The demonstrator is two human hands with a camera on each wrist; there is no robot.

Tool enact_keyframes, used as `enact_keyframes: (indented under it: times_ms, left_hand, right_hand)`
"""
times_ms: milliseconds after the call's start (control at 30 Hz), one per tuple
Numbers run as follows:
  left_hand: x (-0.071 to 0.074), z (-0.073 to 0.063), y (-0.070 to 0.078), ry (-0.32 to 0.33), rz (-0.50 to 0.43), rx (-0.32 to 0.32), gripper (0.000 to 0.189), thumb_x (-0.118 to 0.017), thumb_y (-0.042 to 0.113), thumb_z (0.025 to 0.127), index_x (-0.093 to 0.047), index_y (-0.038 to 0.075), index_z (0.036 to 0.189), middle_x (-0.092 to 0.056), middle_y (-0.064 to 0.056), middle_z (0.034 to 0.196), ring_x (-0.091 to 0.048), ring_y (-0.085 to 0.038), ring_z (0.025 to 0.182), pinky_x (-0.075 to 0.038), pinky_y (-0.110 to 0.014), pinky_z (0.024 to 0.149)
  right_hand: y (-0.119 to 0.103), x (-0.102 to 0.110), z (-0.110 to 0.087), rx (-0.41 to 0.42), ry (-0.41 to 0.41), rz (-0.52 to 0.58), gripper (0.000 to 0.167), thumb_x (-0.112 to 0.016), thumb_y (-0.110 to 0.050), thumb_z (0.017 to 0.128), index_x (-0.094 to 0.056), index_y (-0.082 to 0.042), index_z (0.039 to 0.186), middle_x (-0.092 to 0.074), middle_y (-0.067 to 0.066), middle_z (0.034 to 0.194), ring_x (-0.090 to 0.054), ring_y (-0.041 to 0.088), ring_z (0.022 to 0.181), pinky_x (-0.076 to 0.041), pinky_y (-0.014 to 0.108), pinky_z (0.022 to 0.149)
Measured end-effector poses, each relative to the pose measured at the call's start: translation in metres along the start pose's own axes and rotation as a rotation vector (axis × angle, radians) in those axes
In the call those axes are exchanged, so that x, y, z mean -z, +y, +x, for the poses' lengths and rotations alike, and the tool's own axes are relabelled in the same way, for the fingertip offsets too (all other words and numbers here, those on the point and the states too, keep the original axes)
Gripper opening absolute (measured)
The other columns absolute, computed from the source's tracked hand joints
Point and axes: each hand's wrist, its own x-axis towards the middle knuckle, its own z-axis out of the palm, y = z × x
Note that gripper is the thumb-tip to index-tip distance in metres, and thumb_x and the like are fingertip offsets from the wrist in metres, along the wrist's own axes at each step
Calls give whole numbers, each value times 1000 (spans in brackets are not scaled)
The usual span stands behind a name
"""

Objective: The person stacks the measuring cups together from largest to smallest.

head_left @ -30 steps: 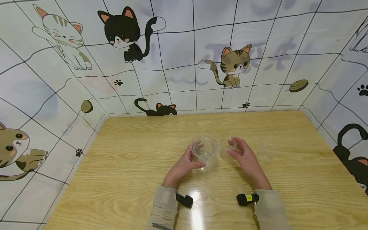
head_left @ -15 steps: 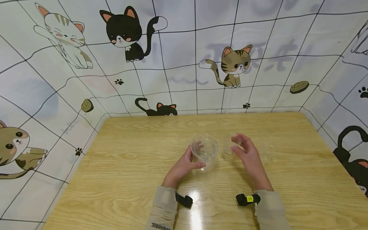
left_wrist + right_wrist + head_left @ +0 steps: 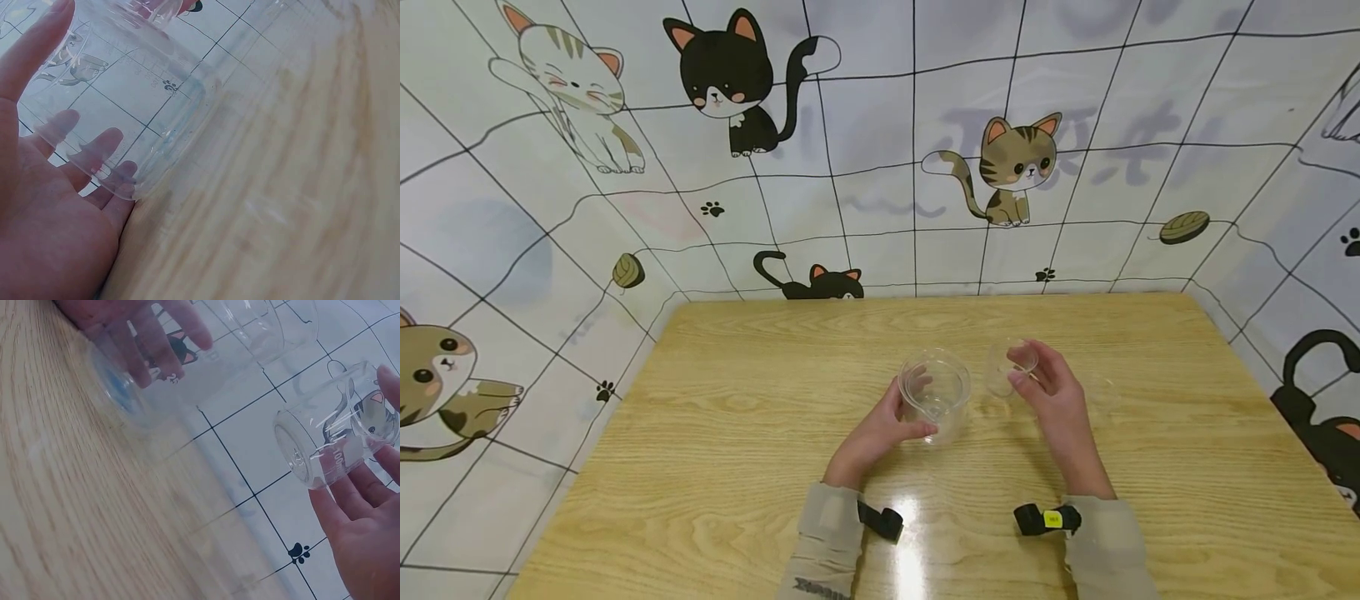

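A large clear beaker (image 3: 934, 387) stands on the wooden table (image 3: 760, 433) in the head view. My left hand (image 3: 876, 433) grips its side, thumb at the near wall and fingers behind it. Faint graduation marks show on this beaker in the left wrist view. To its right, my right hand (image 3: 1060, 408) holds a smaller clear beaker (image 3: 1003, 375) between thumb and fingers. The right wrist view shows that small beaker (image 3: 331, 437) raised off the table, tilted in that picture, with white print on its wall. Both beakers look see-through, with no contents showing.
Another clear, hard-to-see vessel (image 3: 1099, 393) is on the table just right of my right hand. A white wall cloth (image 3: 880, 200) with cats and black grid lines closes off the back and both sides of the table.
My right hand has carried the small beaker a little to the right and away from me, widening the gap to the large beaker. My left hand and the large beaker stay in place.
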Motion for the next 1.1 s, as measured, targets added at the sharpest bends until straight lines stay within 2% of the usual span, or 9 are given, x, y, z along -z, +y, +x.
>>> enact_keyframes:
  times_ms: [100,267,400,500,600,833,1100]
  left_hand:
    - [0,3,-10,17,18,2,84,-75,23,72,-24,28,139,-35,4,138,-25,-12,130,-19,-40,104]
    - [0,6,-17,10,15,1,85,-75,23,72,-23,27,140,-34,5,139,-26,-11,129,-20,-39,104]
    - [2,5,-14,-5,1,-1,85,-74,20,73,-22,25,140,-33,1,140,-26,-15,130,-20,-40,104]
    - [1,2,-3,-8,-23,3,85,-74,17,73,-22,23,141,-32,-3,141,-25,-20,130,-20,-41,104]
    - [0,0,2,-8,-44,3,84,-74,16,73,-23,22,140,-32,-4,141,-26,-22,130,-21,-41,103]
    - [2,6,-15,8,-18,0,85,-75,22,72,-24,27,140,-34,5,139,-28,-16,129,-22,-39,103]
    - [3,6,-16,7,-6,-9,86,-75,25,71,-24,27,140,-34,4,139,-27,-16,129,-21,-40,103]
  right_hand:
    - [5,1,1,1,6,36,52,-59,-16,87,-37,-14,133,-46,14,127,-41,16,120,-36,13,89]
    - [4,1,0,10,7,59,53,-58,-17,87,-36,-15,134,-47,11,127,-41,15,120,-37,14,89]
    - [-2,-1,-1,33,11,48,53,-58,-16,87,-35,-13,135,-47,10,128,-41,16,120,-37,14,90]
    - [-8,-2,-1,55,10,49,53,-57,-13,87,-35,-13,135,-47,9,128,-42,16,119,-37,15,90]
    - [-12,-3,-2,76,3,63,51,-57,-10,87,-36,-13,134,-47,9,128,-42,16,119,-37,15,90]
    - [-19,-7,-2,122,-34,160,51,-55,-3,87,-36,-11,134,-45,14,129,-41,19,120,-37,18,91]
    - [-21,-11,-2,155,-63,222,52,-52,3,87,-35,-8,135,-43,15,131,-39,22,122,-37,20,92]
